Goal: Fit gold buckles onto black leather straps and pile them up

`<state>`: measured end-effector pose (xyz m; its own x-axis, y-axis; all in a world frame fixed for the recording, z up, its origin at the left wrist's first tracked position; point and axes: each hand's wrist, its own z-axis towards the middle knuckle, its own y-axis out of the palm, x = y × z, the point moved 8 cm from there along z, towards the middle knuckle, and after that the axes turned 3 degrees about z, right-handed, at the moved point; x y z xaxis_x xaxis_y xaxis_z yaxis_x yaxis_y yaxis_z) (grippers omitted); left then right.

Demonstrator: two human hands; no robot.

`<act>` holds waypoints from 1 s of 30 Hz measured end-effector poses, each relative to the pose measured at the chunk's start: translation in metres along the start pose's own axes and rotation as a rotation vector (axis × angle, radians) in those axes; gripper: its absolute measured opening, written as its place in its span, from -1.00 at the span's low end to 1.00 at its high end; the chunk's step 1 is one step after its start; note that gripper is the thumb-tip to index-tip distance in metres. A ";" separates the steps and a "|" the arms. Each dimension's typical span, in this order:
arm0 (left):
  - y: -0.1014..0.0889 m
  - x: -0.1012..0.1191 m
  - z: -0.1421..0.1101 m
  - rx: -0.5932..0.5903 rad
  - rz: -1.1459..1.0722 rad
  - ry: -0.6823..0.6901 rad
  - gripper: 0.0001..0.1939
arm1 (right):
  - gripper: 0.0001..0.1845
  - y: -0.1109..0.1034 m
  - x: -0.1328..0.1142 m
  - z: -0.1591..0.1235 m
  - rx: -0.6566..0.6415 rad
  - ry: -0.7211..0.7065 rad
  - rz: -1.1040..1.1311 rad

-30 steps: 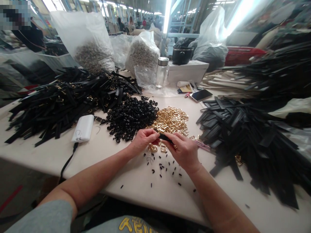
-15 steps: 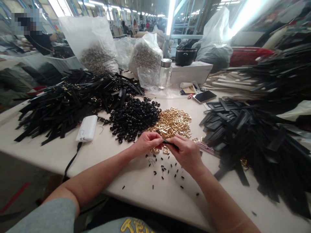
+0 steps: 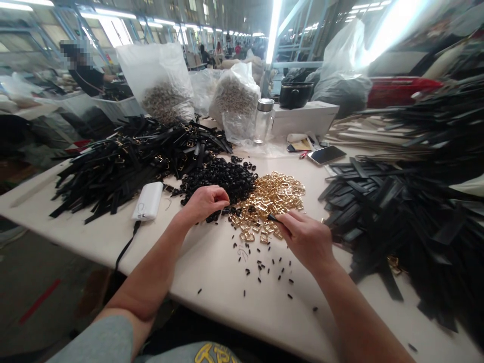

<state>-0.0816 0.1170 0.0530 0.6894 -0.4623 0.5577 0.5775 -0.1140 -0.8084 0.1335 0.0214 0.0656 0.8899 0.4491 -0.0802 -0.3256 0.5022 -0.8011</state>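
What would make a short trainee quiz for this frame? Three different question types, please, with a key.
1. True or false: the right hand holds a black piece.
2. Which is nearest the left hand? a) phone; b) black loops; c) red bin.
3. Fill in: as pictured, the glass bottle stands to the ____ of the black pot.

Key: 1 true; 2 b; 3 left.

This is a factory workshop, shown by rows of white tube lights [image 3: 115,13], a broad cream worktable [image 3: 219,282] heaped with flat black straps [image 3: 385,212] and gold metal buckles [image 3: 280,191], and translucent plastic sacks [image 3: 161,83].
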 end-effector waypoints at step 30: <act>0.058 0.017 0.008 -0.033 0.428 0.190 -0.94 | -0.70 0.018 -0.013 -0.003 -0.073 0.020 0.209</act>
<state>-0.0331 0.1098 0.0171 0.7683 -0.6266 0.1306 0.2419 0.0953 -0.9656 0.1173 0.0229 0.0503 0.8118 0.5230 -0.2599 -0.4804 0.3448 -0.8064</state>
